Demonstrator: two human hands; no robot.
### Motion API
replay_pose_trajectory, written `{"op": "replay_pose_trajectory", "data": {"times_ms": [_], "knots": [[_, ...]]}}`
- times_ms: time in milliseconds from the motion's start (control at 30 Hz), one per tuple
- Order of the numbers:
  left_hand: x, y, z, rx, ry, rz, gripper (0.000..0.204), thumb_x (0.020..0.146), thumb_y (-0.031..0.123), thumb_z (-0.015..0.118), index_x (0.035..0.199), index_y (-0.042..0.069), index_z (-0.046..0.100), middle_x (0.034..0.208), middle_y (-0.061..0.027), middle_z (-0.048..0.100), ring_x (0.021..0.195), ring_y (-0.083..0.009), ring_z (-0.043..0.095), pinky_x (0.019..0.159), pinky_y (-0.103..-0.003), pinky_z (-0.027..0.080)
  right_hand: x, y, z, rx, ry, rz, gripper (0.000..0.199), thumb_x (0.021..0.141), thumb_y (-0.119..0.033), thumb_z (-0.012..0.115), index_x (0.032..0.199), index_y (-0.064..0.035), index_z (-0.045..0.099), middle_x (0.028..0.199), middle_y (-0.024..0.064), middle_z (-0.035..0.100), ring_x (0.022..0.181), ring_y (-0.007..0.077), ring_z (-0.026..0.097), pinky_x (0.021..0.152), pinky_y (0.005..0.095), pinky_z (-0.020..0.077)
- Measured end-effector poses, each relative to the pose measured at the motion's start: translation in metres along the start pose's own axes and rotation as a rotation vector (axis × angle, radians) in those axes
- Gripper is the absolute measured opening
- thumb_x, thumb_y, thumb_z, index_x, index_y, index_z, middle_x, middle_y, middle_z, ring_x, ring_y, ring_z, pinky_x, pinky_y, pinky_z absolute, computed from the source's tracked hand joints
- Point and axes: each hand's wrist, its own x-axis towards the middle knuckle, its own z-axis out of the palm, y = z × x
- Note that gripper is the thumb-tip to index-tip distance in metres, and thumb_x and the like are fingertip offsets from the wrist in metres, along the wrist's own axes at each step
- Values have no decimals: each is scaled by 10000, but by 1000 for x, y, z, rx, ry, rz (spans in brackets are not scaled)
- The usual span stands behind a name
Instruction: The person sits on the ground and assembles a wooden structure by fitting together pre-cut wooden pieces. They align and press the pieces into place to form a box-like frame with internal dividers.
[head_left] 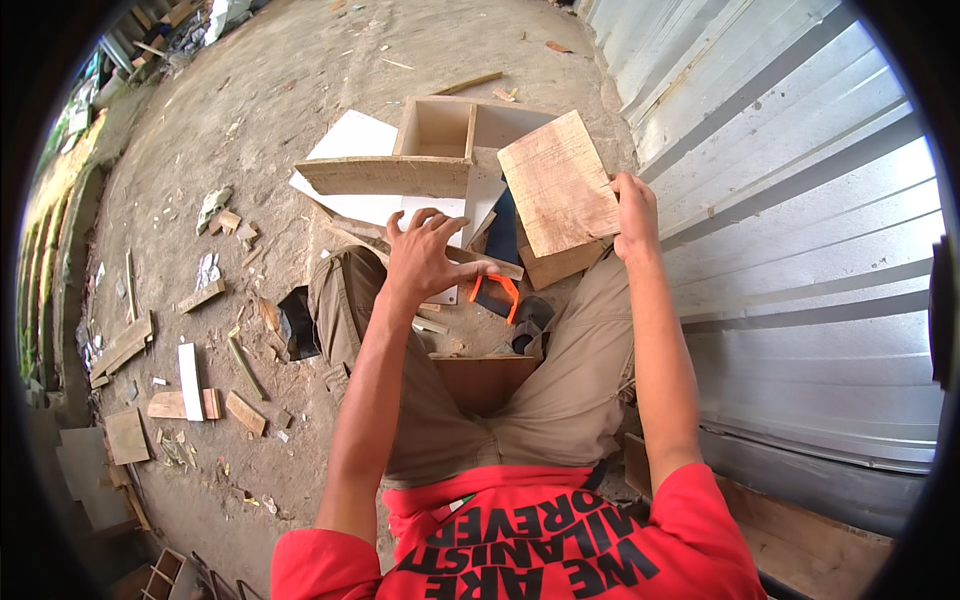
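A squarish, rough-grained wooden board [560,185] is gripped at its right edge by my right hand [636,212], tilted up in front of me. My left hand [430,252] hangs with fingers spread and nothing in it, over white panels and wood strips. Just right of its thumb lies a handsaw with an orange and black handle [508,300]; its dark blue blade [503,225] runs up toward the held board and is partly hidden. Beyond my hands stands an open wooden box [440,128] with a divider. A long plank [385,178] lies against its near side.
A corrugated metal wall [800,230] rises close on my right. Wood offcuts [180,404] and debris litter the concrete floor at left. A thin stick [470,83] lies beyond the box. A wooden piece [485,380] sits between my legs.
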Motion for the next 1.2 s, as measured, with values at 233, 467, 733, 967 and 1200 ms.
{"op": "replay_pose_trajectory", "data": {"times_ms": [233, 467, 733, 967, 1200], "knots": [[-2, -13, -14, -79, -440, -38, 695, 664, 756, 753, 987, 141, 783, 976, -32, 759, 1012, -203, 679, 963, -473, 359, -9, -8, 27, -316, -3, -42, 303, 902, -235, 582, 664, -83, 472, 648, -45, 401, 607, 75, 345, 539, 318, 301], [15, 2, -8, 7, -445, -179, 675, 718, 747, 728, 912, 104, 789, 863, -80, 747, 903, -245, 690, 976, -494, 355, 9, -17, 44, -524, -110, 44, 331, 882, -312, 598, 695, -48, 532, 679, -14, 497, 634, 103, 437, 560, 339, 372], [18, -9, 3, -11, -421, -123, 767, 697, 833, 662, 695, 69, 732, 645, -98, 671, 725, -285, 679, 913, -495, 434, 51, -52, 62, -779, -354, 194, 212, 846, -251, 579, 715, -87, 559, 717, -10, 506, 648, 116, 441, 571, 334, 363], [12, -10, 4, -87, -249, -57, 626, 711, 689, 758, 723, 64, 729, 697, -103, 677, 740, -299, 673, 722, -408, 516, 68, -59, 86, -1008, -504, 171, 219, 849, -277, 583, 718, -102, 578, 683, -24, 498, 624, 105, 425, 564, 322, 348], [14, -14, 12, -75, -196, -74, 723, 704, 786, 693, 685, 64, 701, 691, -100, 678, 738, -298, 678, 733, -407, 519, 11, -15, 63, -907, -228, -161, 339, 855, -313, 653, 735, 1, 614, 646, 90, 654, 621, 146, 606, 605, 358, 473]]}}
